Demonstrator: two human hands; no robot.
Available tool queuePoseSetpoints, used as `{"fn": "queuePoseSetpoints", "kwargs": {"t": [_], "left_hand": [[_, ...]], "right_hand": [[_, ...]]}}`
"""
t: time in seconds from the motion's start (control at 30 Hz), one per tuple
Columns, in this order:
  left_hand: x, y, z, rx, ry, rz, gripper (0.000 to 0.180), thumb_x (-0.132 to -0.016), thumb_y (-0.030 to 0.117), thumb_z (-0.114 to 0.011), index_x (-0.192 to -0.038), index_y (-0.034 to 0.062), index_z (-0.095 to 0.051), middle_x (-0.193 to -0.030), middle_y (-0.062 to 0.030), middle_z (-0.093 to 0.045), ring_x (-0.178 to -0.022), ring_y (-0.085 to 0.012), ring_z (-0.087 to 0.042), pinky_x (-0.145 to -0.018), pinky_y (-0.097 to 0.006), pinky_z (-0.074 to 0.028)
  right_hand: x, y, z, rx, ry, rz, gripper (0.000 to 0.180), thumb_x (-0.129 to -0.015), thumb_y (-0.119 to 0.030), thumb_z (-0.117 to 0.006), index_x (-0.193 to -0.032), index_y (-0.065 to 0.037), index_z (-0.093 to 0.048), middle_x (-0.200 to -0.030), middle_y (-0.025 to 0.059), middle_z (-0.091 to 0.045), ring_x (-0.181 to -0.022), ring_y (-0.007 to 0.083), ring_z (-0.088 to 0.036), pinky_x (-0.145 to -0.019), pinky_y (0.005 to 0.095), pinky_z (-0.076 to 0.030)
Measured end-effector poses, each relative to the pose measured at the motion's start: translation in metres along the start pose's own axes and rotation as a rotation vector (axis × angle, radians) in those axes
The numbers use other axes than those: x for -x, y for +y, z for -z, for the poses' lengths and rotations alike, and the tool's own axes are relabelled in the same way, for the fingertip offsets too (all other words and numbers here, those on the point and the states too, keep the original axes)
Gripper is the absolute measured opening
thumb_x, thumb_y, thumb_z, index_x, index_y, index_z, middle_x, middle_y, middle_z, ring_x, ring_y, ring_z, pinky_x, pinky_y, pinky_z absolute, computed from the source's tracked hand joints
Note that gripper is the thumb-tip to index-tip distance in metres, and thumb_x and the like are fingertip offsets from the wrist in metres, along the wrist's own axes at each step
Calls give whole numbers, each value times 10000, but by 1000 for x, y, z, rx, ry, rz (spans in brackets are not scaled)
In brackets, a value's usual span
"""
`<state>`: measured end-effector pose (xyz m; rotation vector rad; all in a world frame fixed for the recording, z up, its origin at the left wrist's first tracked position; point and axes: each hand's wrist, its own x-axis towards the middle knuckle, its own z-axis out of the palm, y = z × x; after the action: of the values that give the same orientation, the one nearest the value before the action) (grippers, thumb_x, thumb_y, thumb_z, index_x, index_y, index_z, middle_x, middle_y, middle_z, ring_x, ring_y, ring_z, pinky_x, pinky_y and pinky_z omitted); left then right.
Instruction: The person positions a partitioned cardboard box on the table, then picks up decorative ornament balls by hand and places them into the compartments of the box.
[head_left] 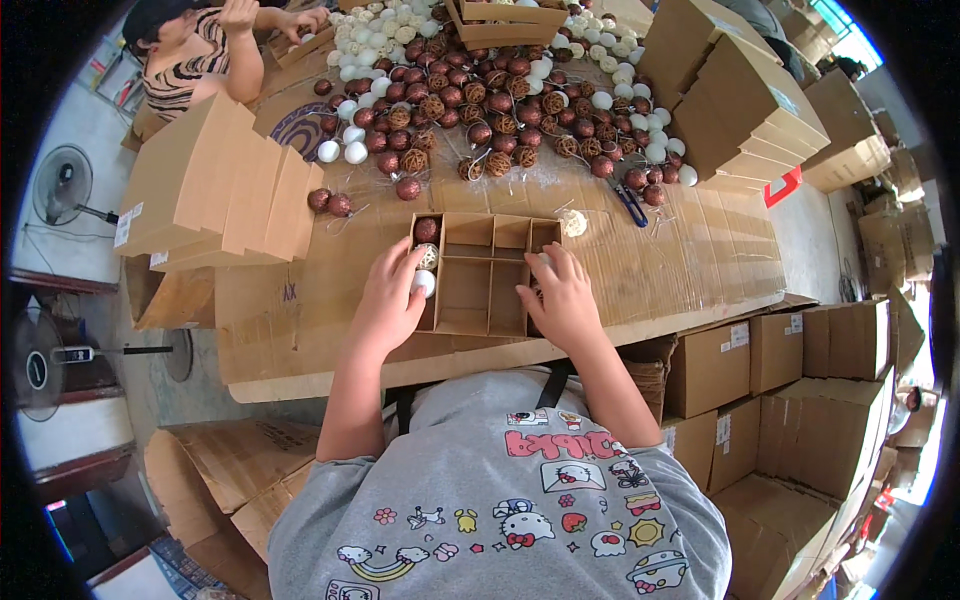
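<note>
A shallow cardboard box [465, 330] with dividers lies before me. Its narrow left column holds a brown glitter ball [427, 229], a cream woven ball [426, 257] and a white ball [424, 284]. My left hand [388, 298] reaches over the left wall, its thumb and fingers closed about the white ball. My right hand [562, 297] curls over the narrow right column, fingers bent down into it. Bits of white and dark brown show beneath those fingers, but what they grip is mostly hidden. Only bare cardboard shows in the middle compartments. A cream woven ball [573, 222] rests outside the upper right corner.
Brown, white and woven balls [480, 105] heap across the table's far side. Blue-handled snips [630, 205] lie right of the heap. Stacked cartons [205, 185] stand left, more cartons [750, 110] right. A co-worker [200, 60] sits at far left. Open boxes [710, 365] stand lower right.
</note>
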<state>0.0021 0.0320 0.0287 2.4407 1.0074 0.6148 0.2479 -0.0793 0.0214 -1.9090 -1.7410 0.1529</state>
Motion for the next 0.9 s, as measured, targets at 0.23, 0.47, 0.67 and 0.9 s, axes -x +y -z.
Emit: {"fn": "queuePoseSetpoints", "kwargs": {"t": [0.23, 0.47, 0.67, 0.9], "left_hand": [[-15, 16, -26, -363, -105, -16, 581, -887, 312, -586, -1365, 36, -405, -1472, -165, -307, -1352, -418, -269, -1067, -518, -297], [-26, 26, -30, -471, -198, 11, 697, -879, 422, -570, -1434, 83, -324, -1517, -147, -243, -1388, -395, -221, -1046, -611, -273], [-42, 21, -31, -503, -137, 25, 718, -879, 458, -556, -1438, 76, -314, -1517, -164, -236, -1394, -371, -232, -1056, -626, -245], [-44, 15, -35, -454, -148, 8, 667, -885, 441, -555, -1405, 64, -374, -1516, -167, -244, -1388, -372, -247, -1047, -577, -299]], "right_hand": [[5, -13, -4, 255, -145, -24, 714, -830, -484, -598, -1382, -68, -419, -1440, 204, -341, -1368, 384, -268, -1057, 566, -275], [6, -15, -5, 270, -163, -57, 808, -804, -533, -607, -1422, -72, -366, -1478, 227, -273, -1368, 457, -218, -1056, 589, -263], [7, -18, -7, 273, -160, -49, 806, -799, -524, -618, -1419, -75, -369, -1481, 220, -265, -1365, 461, -221, -1051, 602, -262], [3, -35, -4, 297, -17, -84, 800, -805, -510, -612, -1405, -38, -375, -1482, 193, -289, -1390, 369, -235, -1059, 623, -223]]}}
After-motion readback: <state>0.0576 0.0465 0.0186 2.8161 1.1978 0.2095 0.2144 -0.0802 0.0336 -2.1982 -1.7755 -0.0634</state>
